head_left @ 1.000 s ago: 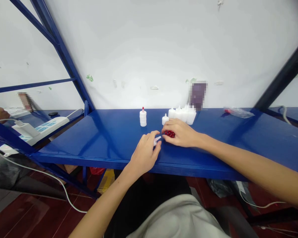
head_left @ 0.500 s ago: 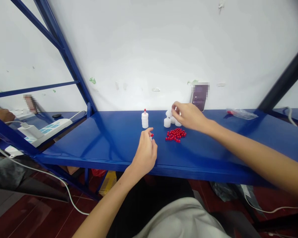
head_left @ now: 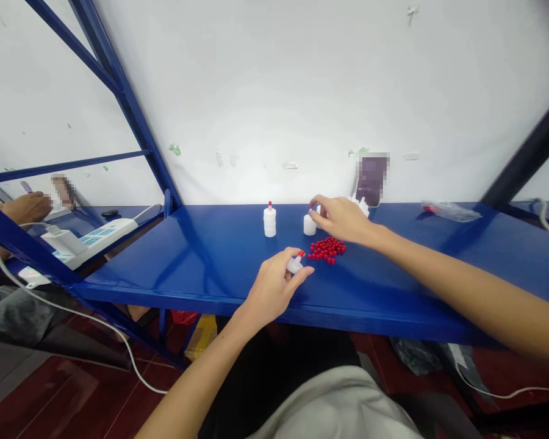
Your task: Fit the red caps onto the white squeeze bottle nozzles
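My left hand [head_left: 274, 285] is closed round a small white bottle with a red cap [head_left: 296, 263], held just above the blue shelf [head_left: 201, 256]. To its right lies a pile of several red caps [head_left: 327, 249]. My right hand [head_left: 343, 218] reaches over that pile to a group of white uncapped bottles [head_left: 309, 224] at the back, with its fingers curled on one of them. A finished white bottle with a red cap [head_left: 269, 220] stands upright on its own to the left of the group.
A phone [head_left: 370, 180] leans against the white wall behind the bottles. A clear plastic bag [head_left: 448, 210] lies at the far right. On the left shelf sit a white power strip [head_left: 89, 233] with cables, and another person's hand [head_left: 25, 207].
My right hand left the red caps, reached back to the white bottles and settled on one. My left hand now holds a capped bottle and has shifted slightly right toward the caps.
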`<state>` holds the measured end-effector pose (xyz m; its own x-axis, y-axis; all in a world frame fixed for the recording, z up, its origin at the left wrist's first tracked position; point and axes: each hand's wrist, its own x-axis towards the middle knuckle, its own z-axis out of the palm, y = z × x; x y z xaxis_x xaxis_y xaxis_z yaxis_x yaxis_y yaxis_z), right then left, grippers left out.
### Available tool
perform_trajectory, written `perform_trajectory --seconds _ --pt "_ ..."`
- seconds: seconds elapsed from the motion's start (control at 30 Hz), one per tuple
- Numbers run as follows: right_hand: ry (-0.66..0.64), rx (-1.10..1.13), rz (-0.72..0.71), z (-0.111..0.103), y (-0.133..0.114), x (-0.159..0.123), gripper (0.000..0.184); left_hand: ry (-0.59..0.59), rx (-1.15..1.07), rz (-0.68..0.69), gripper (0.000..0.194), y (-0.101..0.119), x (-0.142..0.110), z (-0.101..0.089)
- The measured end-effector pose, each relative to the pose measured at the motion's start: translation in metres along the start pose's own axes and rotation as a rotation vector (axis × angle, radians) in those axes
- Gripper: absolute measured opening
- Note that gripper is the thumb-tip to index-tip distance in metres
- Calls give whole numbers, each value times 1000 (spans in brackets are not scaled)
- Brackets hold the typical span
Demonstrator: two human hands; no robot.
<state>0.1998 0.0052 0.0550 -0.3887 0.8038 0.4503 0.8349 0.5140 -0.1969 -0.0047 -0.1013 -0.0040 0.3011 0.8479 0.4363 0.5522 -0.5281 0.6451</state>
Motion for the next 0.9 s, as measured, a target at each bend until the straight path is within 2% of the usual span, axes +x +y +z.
perform_trajectory --seconds 0.07,0.13,0.23,0.37,0.47,0.53,0.63,0.8,0.9 --pt "-58 134 -161 -2 -12 -14 31 22 24 12 35 -1 1 1" --pt "-205 242 -379 -2 -25 -27 32 31 47 24 31 -3 1 1" --pt "-297 314 -500 0 -39 -39 32 31 56 40 30 -4 1 1" --pt "-306 460 -489 4 -43 -40 36 32 63 124 25 -3 0 1" --pt "-299 623 -392 5 -39 -37 41 78 87 180 19 -1 -2 2" --pt "-257 680 -314 4 -35 -36 44 110 98 167 21 1 -2 3" --pt "-204 534 -294 3 -25 -34 38 86 119 100 20 3 -2 3" --pt "-270 204 -348 14 -11 -30 11 55 162 13 22 4 -2 2" --pt "-274 120 -378 22 -7 -29 11 41 187 12 22 4 -2 2"
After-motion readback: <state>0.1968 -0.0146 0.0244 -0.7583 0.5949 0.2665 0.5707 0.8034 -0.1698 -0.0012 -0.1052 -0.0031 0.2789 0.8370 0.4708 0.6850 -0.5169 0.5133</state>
